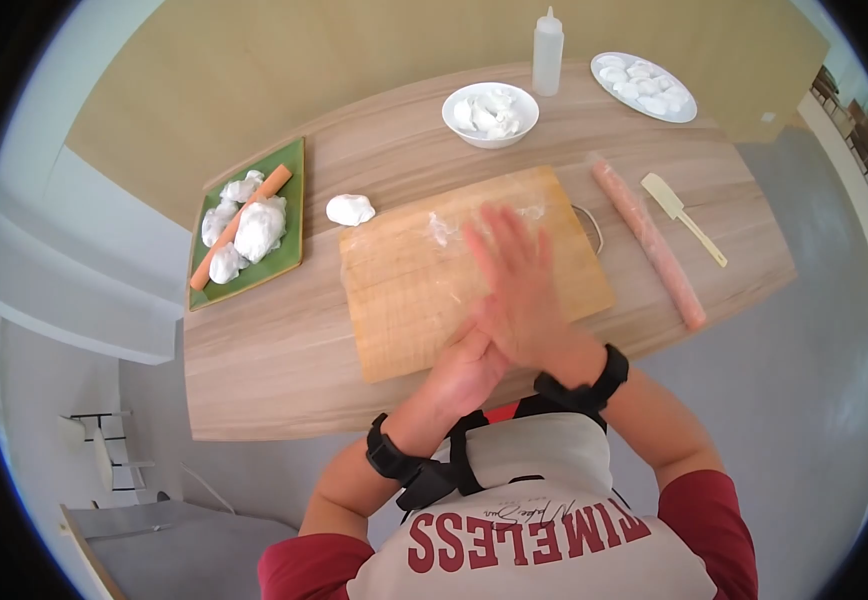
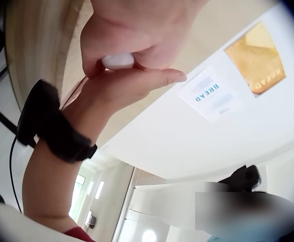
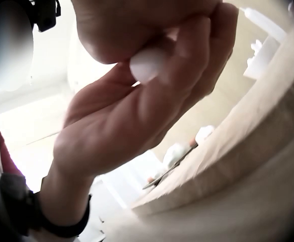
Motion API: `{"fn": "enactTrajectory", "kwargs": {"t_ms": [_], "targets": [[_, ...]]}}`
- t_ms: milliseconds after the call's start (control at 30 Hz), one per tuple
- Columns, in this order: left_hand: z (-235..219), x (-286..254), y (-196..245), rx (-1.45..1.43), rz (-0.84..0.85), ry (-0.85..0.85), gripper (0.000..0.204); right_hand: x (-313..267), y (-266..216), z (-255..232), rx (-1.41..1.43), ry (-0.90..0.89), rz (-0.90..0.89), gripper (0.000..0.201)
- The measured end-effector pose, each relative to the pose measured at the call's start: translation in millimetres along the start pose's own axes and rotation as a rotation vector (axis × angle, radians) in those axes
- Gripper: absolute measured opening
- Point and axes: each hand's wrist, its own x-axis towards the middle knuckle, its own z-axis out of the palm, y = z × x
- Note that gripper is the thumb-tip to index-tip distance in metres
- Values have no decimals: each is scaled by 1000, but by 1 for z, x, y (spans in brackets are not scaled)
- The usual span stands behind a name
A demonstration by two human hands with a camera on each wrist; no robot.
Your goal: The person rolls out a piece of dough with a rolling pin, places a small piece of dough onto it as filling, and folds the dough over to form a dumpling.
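A small, smooth white ball of dough (image 2: 118,61) sits between the two palms, seen in both wrist views. My left hand (image 1: 469,370) is underneath, with its fingers curled round the ball (image 3: 149,65). Pressed over it from above is my right hand (image 1: 524,295), whose fingers stretch out straight and look blurred in the head view. From the head, the hands hide the ball. Both hands are raised above the near part of a wooden cutting board (image 1: 404,290) that has white flour smears on it.
A white dough lump (image 1: 351,209) lies by the board's far left corner. Left stands a green tray (image 1: 295,190) with bagged white lumps and an orange stick. Behind are a bowl (image 1: 491,141), a squeeze bottle (image 1: 547,62) and a plate (image 1: 689,113). A pink roll (image 1: 649,245) and spatula (image 1: 682,212) lie right.
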Motion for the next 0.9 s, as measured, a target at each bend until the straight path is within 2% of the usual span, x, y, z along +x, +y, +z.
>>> {"fn": "enactTrajectory", "kwargs": {"t_ms": [33,100,133,200,333,400,433,500,533,600,633,700,733,800,900], "targets": [[4,0,4,-3,2,-10,49,-1,2,-2,38,-39,10,65],[9,0,8,63,24,152,45,-12,-12,0,107,-58,17,66],[3,3,1,59,27,154,45,-16,-17,1,187,-77,24,68],[-12,9,-16,-129,144,-53,48,-10,-11,2,136,-64,40,67],[7,3,3,-49,96,48,47,-15,16,2,89,-22,100,66],[-2,4,5,238,201,61,39,-20,18,4,175,-2,132,64],[-6,7,12,240,206,60,39,-21,19,4,264,18,170,62],[-16,17,34,530,98,184,29,-22,32,-9,195,68,160,59],[-25,22,40,532,106,182,29,-24,42,-20,125,114,154,55],[-45,34,49,997,298,166,29,-32,67,-47,-94,118,222,46],[-45,36,55,995,302,164,29,-35,78,-61,-146,150,221,43],[-45,41,65,1595,461,161,29,-45,103,-84,-201,182,216,40],[-46,44,62,1592,465,163,29,-51,116,-92,-259,149,275,39],[-51,51,55,1751,680,115,28,-61,134,-99,-317,114,330,37],[-54,55,54,1669,659,83,27,-70,145,-100,-368,25,383,42]]}}
